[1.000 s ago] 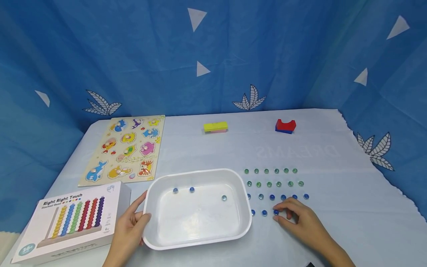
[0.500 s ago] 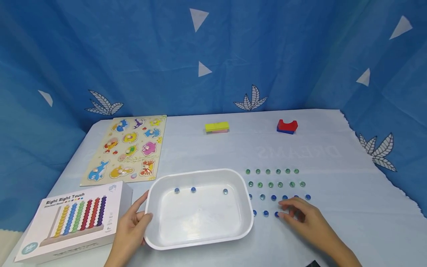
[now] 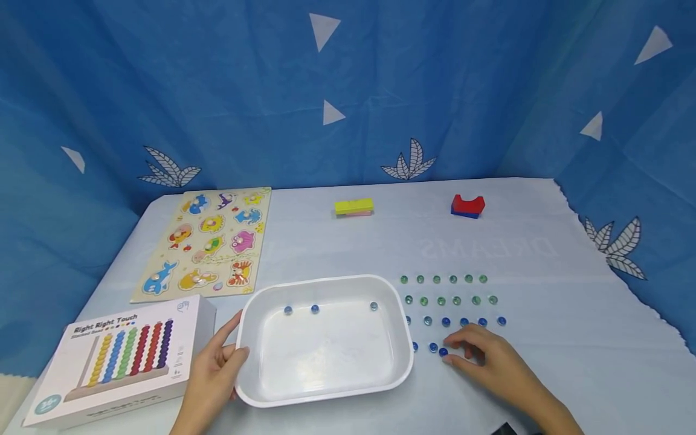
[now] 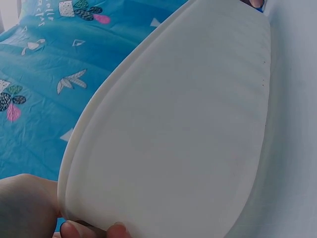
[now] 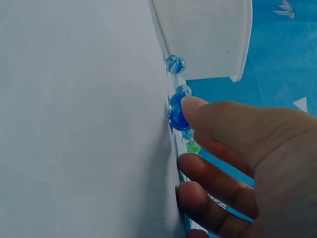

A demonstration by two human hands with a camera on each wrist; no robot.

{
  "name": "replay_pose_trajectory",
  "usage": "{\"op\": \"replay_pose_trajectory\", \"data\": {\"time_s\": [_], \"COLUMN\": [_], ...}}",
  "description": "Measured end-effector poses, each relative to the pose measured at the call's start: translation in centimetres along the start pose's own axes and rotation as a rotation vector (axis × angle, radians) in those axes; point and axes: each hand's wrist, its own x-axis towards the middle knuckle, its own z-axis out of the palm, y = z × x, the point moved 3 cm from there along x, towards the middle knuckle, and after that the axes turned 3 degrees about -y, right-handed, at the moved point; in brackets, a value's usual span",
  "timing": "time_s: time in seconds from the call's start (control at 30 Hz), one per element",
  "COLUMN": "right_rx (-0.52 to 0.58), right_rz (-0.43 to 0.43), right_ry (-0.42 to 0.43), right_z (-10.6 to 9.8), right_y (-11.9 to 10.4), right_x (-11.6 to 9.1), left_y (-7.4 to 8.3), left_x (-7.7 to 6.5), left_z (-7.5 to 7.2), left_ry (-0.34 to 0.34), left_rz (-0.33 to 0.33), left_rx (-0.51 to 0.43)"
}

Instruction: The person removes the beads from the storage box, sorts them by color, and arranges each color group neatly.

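Note:
The left hand (image 3: 211,370) grips the left end of a white plastic tray (image 3: 324,400), thumb at the rim and other fingers beneath the edge. Inside the tray are two blue marbles and a clear bluish marble (image 3: 373,306). To its right, the right hand (image 3: 492,361) is low over the table, its thumb touching a dark blue marble (image 3: 443,352); index finger and thumb stand apart. In the right wrist view the thumb (image 5: 198,111) overlaps that blue marble (image 5: 177,113). The left wrist view shows the tray's outer wall (image 4: 163,124).
Rows of green marbles (image 3: 441,301) and blue marbles (image 3: 464,322) lie right of the tray. A wooden animal puzzle (image 3: 223,254) and a bead-toy box (image 3: 122,356) are at left. Yellow-pink blocks (image 3: 353,207) and red-blue blocks (image 3: 467,206) stand at the back.
The right hand loosened from the dark blue marble, drew slightly right, then came back left; the marble now sits farther left. The clear marble rolled toward the tray's back right. The left hand kept its grip.

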Motion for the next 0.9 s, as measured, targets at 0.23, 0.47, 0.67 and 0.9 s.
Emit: {"op": "replay_pose_trajectory", "data": {"time_s": [0.23, 0.47, 0.67, 0.9], "right_rx": [-0.043, -0.054, -0.036, 0.033], "right_rz": [-0.067, -0.013, -0.028, -0.028], "right_ry": [0.033, 0.022, 0.049, 0.071], "right_z": [0.2, 0.2, 0.1, 0.2], "right_y": [-0.1, 0.3, 0.7, 1.1], "right_x": [0.1, 0.1, 0.0, 0.0], "left_y": [0.0, 0.0, 0.0, 0.0], "left_x": [0.0, 0.0, 0.0, 0.0], "left_z": [-0.1, 0.1, 0.2, 0.1], "left_ry": [0.006, 0.015, 0.015, 0.016], "left_rz": [0.003, 0.024, 0.042, 0.038], "left_rx": [0.012, 0.003, -0.002, 0.003]}}
